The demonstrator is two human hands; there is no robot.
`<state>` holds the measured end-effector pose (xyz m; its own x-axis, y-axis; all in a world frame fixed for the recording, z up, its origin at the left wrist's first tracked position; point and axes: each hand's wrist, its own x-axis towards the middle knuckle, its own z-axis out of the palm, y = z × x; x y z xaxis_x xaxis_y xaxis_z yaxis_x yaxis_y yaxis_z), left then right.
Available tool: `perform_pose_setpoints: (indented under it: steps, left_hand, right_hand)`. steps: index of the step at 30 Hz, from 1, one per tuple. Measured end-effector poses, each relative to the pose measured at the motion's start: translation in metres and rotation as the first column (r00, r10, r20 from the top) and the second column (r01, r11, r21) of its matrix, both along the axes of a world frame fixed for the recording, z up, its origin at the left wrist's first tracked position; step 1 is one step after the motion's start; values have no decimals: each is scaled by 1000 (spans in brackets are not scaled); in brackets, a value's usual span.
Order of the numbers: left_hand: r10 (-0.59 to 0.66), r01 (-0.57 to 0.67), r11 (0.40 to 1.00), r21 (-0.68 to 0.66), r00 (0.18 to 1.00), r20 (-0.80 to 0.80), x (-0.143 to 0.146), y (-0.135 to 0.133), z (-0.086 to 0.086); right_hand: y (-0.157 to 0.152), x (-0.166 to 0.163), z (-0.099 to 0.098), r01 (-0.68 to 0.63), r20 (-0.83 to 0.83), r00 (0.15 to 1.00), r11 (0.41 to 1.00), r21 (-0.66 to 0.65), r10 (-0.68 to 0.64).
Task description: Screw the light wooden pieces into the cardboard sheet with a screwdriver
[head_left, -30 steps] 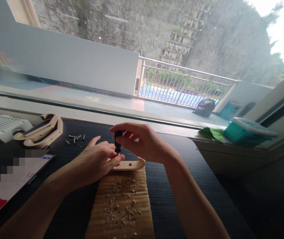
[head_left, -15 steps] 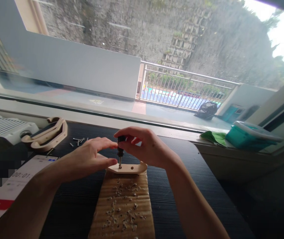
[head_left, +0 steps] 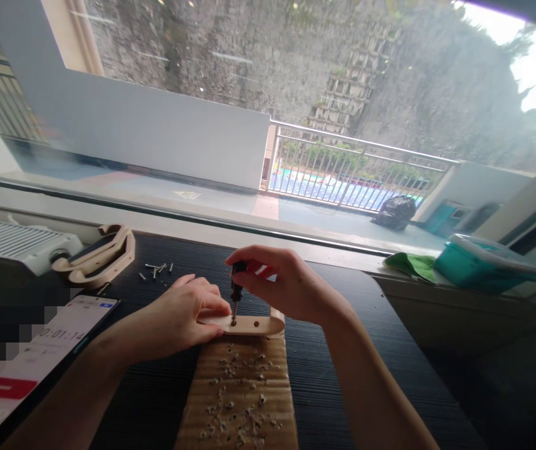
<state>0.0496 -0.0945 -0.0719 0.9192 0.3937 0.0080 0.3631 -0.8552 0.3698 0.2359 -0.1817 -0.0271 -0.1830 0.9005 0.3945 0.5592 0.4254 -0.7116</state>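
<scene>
My right hand (head_left: pixel 281 278) grips the black handle of a screwdriver (head_left: pixel 236 290), held nearly upright. Its tip sits at the left hole of a pale wooden hook piece (head_left: pixel 268 325), and a second hole shows to the right. With fingers and thumb, my left hand (head_left: pixel 192 312) pinches the left end of that wooden piece. The piece lies across the far end of a ribbed cardboard strip (head_left: pixel 239 400) pitted with many small holes. The screw under the tip is too small to make out.
Several loose screws (head_left: pixel 156 270) lie beyond my left hand. More wooden hook pieces (head_left: pixel 103 256) rest near a white radiator (head_left: pixel 19 240). A phone showing a timer (head_left: pixel 47 362) is at left. A teal box (head_left: pixel 478 262) and green cloth (head_left: pixel 411 265) stand on the sill at right.
My left hand has come down and closed on the left end of the wooden piece. The screwdriver stays at the same hole in my right hand. The view has shifted slightly.
</scene>
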Motion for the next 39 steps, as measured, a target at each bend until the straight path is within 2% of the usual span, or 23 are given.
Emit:
perform_pose_setpoints:
  steps: [8, 17, 24, 27, 30, 34, 36, 39]
  left_hand:
    - [93, -93, 996, 15, 995, 30, 1, -1, -10]
    - [24, -24, 999, 41, 1000, 9, 6, -5, -11]
    - [-43, 42, 996, 74, 999, 8, 18, -2, 2]
    - [-50, 50, 999, 3, 998, -25, 22, 0, 8]
    - [-6, -1, 994, -112, 998, -60, 18, 3, 11]
    - [10, -13, 964, -264, 1000, -13, 8, 8, 8]
    - [14, -7, 981, -195, 999, 34, 7, 7, 4]
    - [60, -61, 998, 3, 990, 124, 8, 2, -3]
  right_hand:
    - [-14, -4, 10, -51, 78, 995, 996, -68, 56]
    - [-14, -2, 10, -35, 75, 996, 998, -58, 40]
    - [-10, 2, 7, -15, 55, 998, 999, -42, 17]
    - [-9, 4, 7, -4, 47, 999, 998, -62, 7]
    - [-9, 5, 8, 13, 38, 999, 997, -73, -10]
    - [-8, 5, 7, 24, 37, 999, 997, -67, -22]
    - [-8, 5, 6, 22, 37, 999, 998, -59, -20]
    - [-7, 5, 5, 14, 31, 999, 999, -49, -12]
